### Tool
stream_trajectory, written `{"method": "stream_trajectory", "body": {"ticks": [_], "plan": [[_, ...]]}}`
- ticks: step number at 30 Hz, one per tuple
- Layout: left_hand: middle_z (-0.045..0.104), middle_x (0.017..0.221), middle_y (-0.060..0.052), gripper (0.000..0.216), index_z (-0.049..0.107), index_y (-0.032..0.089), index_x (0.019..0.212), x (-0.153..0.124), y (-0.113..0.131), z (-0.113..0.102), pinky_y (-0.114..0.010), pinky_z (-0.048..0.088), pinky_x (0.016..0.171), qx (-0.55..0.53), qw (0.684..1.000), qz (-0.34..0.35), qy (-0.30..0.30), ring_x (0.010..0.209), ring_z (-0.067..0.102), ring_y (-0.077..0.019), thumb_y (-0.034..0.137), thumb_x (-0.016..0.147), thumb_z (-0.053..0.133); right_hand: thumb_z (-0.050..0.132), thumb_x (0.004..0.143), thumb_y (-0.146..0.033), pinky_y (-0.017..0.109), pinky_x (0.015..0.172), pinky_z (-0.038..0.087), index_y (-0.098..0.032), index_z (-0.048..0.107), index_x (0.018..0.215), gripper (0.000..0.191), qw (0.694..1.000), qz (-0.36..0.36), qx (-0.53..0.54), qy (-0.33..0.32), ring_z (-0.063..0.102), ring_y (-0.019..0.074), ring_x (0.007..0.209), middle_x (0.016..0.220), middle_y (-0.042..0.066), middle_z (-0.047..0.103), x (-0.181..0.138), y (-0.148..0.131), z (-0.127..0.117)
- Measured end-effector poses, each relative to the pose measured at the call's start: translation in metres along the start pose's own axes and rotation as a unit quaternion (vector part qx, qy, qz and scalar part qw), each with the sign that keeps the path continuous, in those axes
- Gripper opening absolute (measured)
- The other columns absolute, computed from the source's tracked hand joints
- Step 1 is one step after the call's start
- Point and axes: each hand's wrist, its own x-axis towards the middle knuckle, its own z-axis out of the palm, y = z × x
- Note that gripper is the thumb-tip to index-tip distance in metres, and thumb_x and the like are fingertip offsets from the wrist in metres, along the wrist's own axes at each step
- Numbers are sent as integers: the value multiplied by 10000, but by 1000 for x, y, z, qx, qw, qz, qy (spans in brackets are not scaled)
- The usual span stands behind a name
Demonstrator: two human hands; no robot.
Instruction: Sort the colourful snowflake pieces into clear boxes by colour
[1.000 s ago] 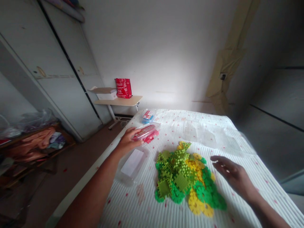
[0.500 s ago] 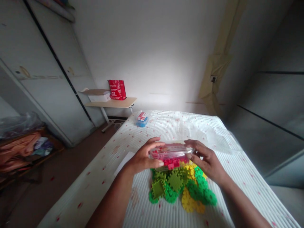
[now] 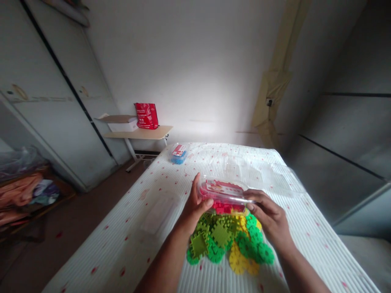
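Between my hands is a clear plastic box [image 3: 224, 195] with a printed label and red-pink toy pieces inside, held tilted above the bed-like surface. My left hand [image 3: 197, 203] grips its left end, thumb along the front. At the right end, the fingers and thumb of my right hand [image 3: 264, 209] pinch the rim of its lid. Just below the box lies a pile of interlocking toy pieces: olive-green squares [image 3: 200, 244], green discs [image 3: 265, 252] and yellow discs [image 3: 237, 260].
A similar clear box with blue pieces [image 3: 179, 154] stands at the far left corner of the striped cover [image 3: 165, 179]. Clear plastic containers [image 3: 281, 179] lie at the back right, and a clear lid [image 3: 160, 213] at the left. A side table [image 3: 143, 133] carries a red bag [image 3: 146, 116].
The box has tipped so its labelled top shows more. My left hand has turned upright along its end, and my right fingers have moved to the lid's right rim.
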Motion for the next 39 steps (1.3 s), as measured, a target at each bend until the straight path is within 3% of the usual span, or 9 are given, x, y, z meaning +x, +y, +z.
{"method": "stream_trajectory", "body": {"ticks": [5,15,22,30,39], "plan": [[481,1316,-98,899,166,242,1411,-3,-8,0,-474,300,1055,-10,999,25,45,1227,436,-287,344,679,678,587,808,-342,315,765,502,-201,648,843,158,998,29,-8,-54,593,222,966,1020,89,632,2,2,4],[429,1359,-146,1157,-112,294,1421,-5,-14,-6,-509,380,994,-7,999,26,-27,1213,455,-323,308,636,738,620,779,-378,352,872,464,-219,651,830,170,998,43,-37,-40,579,229,1027,1077,80,627,0,8,10],[424,1358,-155,1145,-96,255,1428,-5,-16,-10,-480,403,982,39,999,27,-13,1179,485,-318,337,638,729,573,820,-366,244,654,506,-208,659,894,194,992,42,-75,-97,618,179,877,1053,81,623,-1,10,6],[439,1345,-143,1125,-38,244,1437,-6,-16,-6,-477,389,991,51,998,39,7,1186,475,-322,379,622,726,552,844,-334,281,751,516,-220,656,974,202,981,-43,-146,-122,623,191,911,1008,85,640,-3,9,0],[403,1376,-154,1127,-74,250,1433,-7,-15,-11,-496,349,1022,36,998,47,-38,1226,435,-326,336,641,723,558,842,-340,270,728,524,-221,686,916,190,986,-43,-91,-132,626,190,910,967,81,645,0,9,-1]]}}
